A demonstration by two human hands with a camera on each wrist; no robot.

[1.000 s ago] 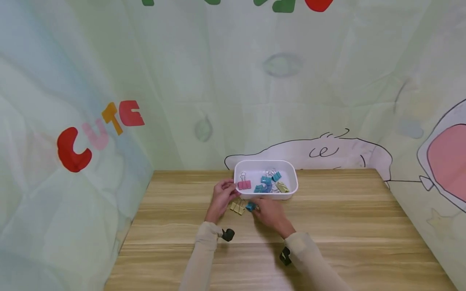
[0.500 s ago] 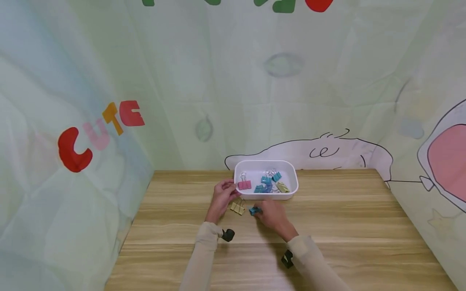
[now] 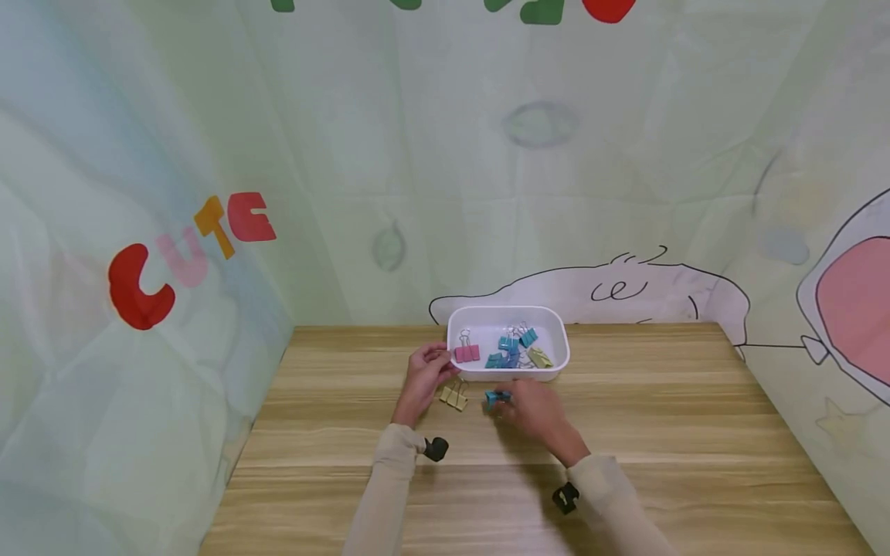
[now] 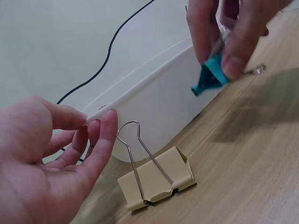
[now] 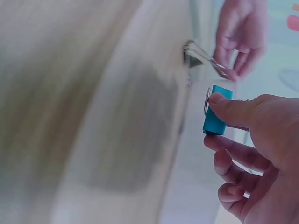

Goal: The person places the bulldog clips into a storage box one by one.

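Observation:
In the head view my left hand (image 3: 422, 380) is at the near left corner of a white plastic box (image 3: 507, 375). Its thumb and fingertips pinch the box's rim (image 4: 140, 86) in the left wrist view. My right hand (image 3: 534, 408) holds a teal binder clip (image 5: 218, 111) between thumb and fingers, above the table and in front of the box. One wire handle of that clip sticks out in the left wrist view. A cream-yellow binder clip (image 4: 159, 179) lies on the table against the box, near my left fingers, its wire handle raised.
Inside the box, a pink binder clip (image 3: 467, 353) sits at the left. Several teal and blue clips (image 3: 513, 357) and a yellow clip (image 3: 539, 357) lie at the right. The wooden table (image 3: 667, 432) meets a printed cloth backdrop (image 3: 348, 255) behind and at the sides.
My right hand has moved a little to the right with the teal binder clip, away from the yellow one, and the clip has turned. The left hand and the box stay in place.

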